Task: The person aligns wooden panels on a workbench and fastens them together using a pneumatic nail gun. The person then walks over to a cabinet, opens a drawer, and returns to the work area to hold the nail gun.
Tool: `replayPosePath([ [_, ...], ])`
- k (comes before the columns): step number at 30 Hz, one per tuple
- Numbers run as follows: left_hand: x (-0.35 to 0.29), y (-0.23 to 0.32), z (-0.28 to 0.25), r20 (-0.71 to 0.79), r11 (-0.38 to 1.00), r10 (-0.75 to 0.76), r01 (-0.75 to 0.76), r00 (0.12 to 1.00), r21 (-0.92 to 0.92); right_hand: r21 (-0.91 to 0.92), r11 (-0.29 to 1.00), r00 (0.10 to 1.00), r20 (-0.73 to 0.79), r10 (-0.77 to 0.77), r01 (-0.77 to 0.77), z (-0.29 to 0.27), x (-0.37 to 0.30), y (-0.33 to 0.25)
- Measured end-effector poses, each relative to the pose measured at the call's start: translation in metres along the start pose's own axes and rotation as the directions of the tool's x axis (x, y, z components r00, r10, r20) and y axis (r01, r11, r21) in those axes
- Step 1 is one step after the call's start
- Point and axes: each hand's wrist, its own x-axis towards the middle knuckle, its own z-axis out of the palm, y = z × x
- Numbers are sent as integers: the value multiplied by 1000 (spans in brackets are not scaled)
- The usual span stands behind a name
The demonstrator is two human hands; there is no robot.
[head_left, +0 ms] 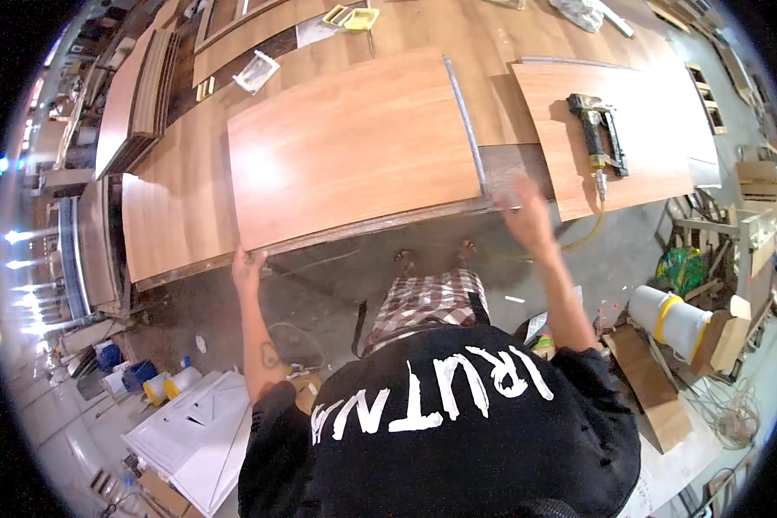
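Note:
In front of me lies a light wood-grain panel [345, 147], with a narrow grey strip [464, 121] along its right edge. My left hand [248, 266] grips this panel's near left corner at the edge; its fingers are partly hidden there. Just past the near right corner, my right hand [527, 211] is raised and smeared by motion. Whether it holds anything is unclear. Farther right, a black pneumatic nail gun [597, 134] rests on a second wood-grain panel [548, 121], and a yellowish air hose [594, 231] runs from it over the near edge.
Beneath the panels is a larger wood-grain sheet [177, 207]. A clear plastic container [256, 72] and a yellow tray [361, 20] sit toward the back. Stacked boards [138, 104] stand at left. White buckets [669, 315] and a coiled cable [734, 419] lie on the floor at right.

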Motion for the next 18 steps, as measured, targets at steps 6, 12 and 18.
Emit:
replayPosePath([
  [6, -2, -20, -6, -100, 998, 15, -8, 995, 67, 68, 997, 994, -102, 49, -43, 36, -17, -69],
  [12, 7, -46, -7, -105, 929, 210, -165, 972, 331, 186, 980, 992, -92, 86, -68, 45, -25, -69],
  [18, -8, -27, 10, -155, 840, 340, -226, 928, 493, 167, 968, 973, -102, 207, -189, 40, -38, -70],
])
